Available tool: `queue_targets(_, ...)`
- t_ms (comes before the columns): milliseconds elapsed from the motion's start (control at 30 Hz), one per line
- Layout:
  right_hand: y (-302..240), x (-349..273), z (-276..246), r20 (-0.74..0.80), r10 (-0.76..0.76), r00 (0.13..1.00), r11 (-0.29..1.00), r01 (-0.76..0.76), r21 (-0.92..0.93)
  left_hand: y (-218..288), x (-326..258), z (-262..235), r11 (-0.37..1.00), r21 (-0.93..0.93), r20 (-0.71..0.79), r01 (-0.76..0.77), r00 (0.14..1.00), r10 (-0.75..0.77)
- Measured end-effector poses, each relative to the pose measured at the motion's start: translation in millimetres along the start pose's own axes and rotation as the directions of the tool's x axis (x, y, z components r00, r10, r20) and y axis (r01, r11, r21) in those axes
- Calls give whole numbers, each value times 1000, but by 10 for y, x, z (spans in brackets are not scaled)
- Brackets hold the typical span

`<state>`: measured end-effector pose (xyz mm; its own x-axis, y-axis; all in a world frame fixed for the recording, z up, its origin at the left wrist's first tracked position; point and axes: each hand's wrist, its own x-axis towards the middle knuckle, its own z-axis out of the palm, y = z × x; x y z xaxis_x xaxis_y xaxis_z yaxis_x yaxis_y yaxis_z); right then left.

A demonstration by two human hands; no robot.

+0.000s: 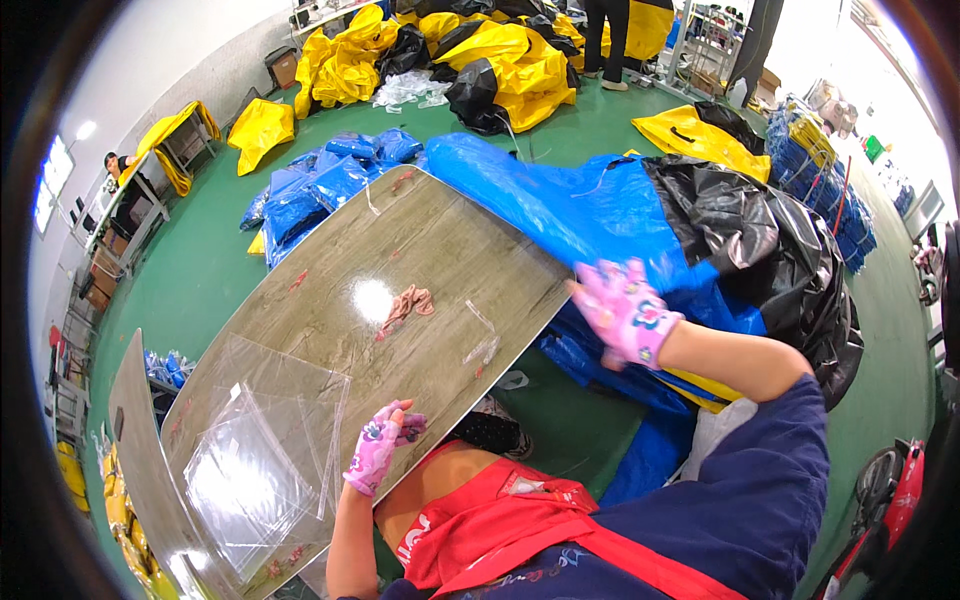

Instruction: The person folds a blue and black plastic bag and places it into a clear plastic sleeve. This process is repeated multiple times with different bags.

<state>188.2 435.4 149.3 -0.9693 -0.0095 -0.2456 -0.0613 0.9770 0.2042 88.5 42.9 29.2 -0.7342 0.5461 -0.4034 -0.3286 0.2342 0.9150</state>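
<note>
My right hand (628,312), in a pink flowered fingerless glove, is at the table's right edge with its fingers spread and nothing in them. Just beyond it lies a large blue plastic sheet (560,205), joined to a crumpled black part (755,225); whether the hand touches the blue sheet I cannot tell. My left hand (380,445), gloved alike, hovers by the near edge of the wood-grain table (330,280), fingers loosely bent and empty. Beside it several clear plastic bags (255,465) lie stacked. A small heap of pinkish bands (405,308) sits mid-table.
Folded blue packages (320,190) are piled on the green floor beyond the table. Yellow and black sheets (500,65) heap up farther back, near a standing person's legs (606,40). Stacked blue bundles (815,190) stand at right. Another person (125,180) is at a far-left bench.
</note>
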Motion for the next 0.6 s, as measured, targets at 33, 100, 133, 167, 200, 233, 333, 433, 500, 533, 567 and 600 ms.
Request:
queue_targets(33,-142,176,-128,-138,-42,990,998,48,39,-38,-38,23,1000,-25,-1,-11,1000,11)
queue_targets(100,-36,601,120,-184,45,982,957,-95,-273,-98,-68,95,996,-77,21,-45,999,47)
queue_targets(133,307,859,569,-207,71,976,855,-167,-492,-84,-68,177,998,-11,40,-66,997,67)
queue_targets(167,572,1149,923,-163,223,961,830,-275,-485,-93,-135,230,995,56,33,-86,996,84)
queue_targets(200,863,1271,1075,-365,248,897,941,-312,-129,-90,-266,215,988,134,41,-80,996,75)
queue_targets(233,918,1432,969,-372,312,874,916,-381,-127,-227,-372,89,971,222,56,-86,996,75)
queue_targets(333,1114,1746,915,-209,215,954,931,-265,-250,-488,-637,4,996,91,-15,-3,1000,5)
queue_targets(433,854,1844,248,-535,-433,725,771,-9,-637,-934,-849,-176,982,-158,-175,104,976,-132)
queue_targets(500,1293,1890,369,-522,-254,815,819,-106,-564,-943,-764,-116,962,-245,-188,124,967,-173)
queue_targets(533,1333,1977,370,-343,114,932,940,-214,-267,-933,-758,-99,967,-228,-177,116,971,-159)
queue_targets(567,1426,2073,329,-105,237,966,953,-252,-169,-922,-756,-54,971,-212,-166,108,975,-145)
queue_targets(600,1316,2171,282,17,284,959,937,-274,-218,-896,-760,-27,976,-200,-178,87,976,-123)
